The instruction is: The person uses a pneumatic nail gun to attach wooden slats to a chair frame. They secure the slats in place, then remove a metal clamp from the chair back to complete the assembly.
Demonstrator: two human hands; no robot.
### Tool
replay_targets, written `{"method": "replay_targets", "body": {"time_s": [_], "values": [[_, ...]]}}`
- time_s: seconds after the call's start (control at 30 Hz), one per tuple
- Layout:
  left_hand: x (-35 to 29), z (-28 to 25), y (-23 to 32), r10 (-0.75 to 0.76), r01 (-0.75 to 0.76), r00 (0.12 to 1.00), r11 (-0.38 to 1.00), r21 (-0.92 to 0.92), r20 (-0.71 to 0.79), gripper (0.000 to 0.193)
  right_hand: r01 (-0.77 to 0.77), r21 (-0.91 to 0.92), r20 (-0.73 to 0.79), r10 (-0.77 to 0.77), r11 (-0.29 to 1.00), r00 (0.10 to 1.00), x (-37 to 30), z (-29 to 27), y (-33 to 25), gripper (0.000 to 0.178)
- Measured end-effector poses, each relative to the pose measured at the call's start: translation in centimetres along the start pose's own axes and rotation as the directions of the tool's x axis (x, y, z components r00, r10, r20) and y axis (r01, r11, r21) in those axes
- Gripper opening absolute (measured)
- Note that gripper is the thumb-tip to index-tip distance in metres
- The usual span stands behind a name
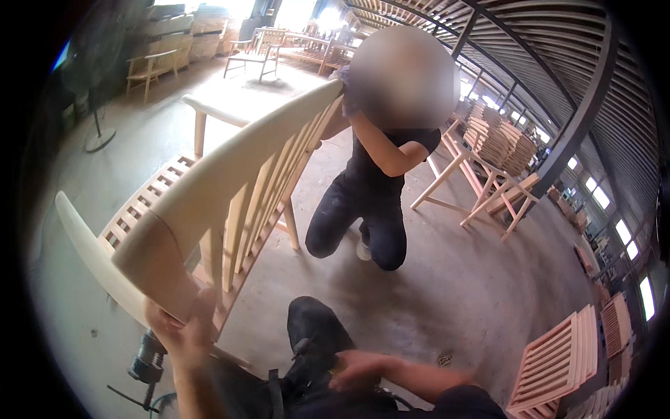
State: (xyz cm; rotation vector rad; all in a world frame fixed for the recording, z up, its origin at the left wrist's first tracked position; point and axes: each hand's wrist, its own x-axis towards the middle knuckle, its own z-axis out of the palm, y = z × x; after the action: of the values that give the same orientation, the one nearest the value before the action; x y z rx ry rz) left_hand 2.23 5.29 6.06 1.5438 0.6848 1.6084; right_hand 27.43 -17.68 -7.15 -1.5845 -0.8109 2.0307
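Note:
A pale wooden bench (209,167) with a slatted back and slatted seat stands in front of me on the left, its curved top rail running away from me. My left hand (183,325) is closed around the near end of the back, below the top rail. My right hand (363,370) is by my thigh with its fingers curled; what they hold, if anything, is hard to make out. Across from me a kneeling co-worker in dark clothes has a gloved hand (345,94) on the far end of the top rail.
A black tool (146,359) with a thin bar sits below the bench's near end. Slatted wooden panels (555,359) lean at the lower right. A wooden frame (481,185) and stacked wooden parts (499,140) stand behind the co-worker, chairs (257,52) farther back, a fan (98,133) at left.

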Motion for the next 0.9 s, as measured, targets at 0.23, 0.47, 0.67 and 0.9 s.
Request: {"method": "replay_targets", "body": {"time_s": [0.23, 0.47, 0.67, 0.9], "values": [[-0.3, 0.5, 0.2, -0.091, 0.094, 0.991, 0.995, 0.019, -0.096, 0.024, -0.021, -0.311, 0.088, 0.051, 0.95, 0.995, 1.1, -5.9, -2.3, 0.039], [-0.3, 1.1, -1.3, 0.041, -0.022, 0.989, 0.991, 0.13, -0.144, 0.056, 0.069, -0.662, 0.177, 0.067, 0.746, 0.982, 1.8, -11.6, -7.7, 0.037], [-0.7, -0.3, -1.5, 0.13, -0.108, 0.971, 0.988, 0.113, -0.2, 0.044, 0.166, -0.703, 0.265, 0.039, 0.692, 0.963, 2.9, -12.3, -8.6, 0.036], [-0.5, -0.9, -1.6, 0.127, -0.1, 0.986, 0.969, 0.224, -0.105, 0.044, 0.186, -0.467, 0.369, 0.0, 0.865, 0.929, 4.9, -13.5, -4.7, 0.034]]}}
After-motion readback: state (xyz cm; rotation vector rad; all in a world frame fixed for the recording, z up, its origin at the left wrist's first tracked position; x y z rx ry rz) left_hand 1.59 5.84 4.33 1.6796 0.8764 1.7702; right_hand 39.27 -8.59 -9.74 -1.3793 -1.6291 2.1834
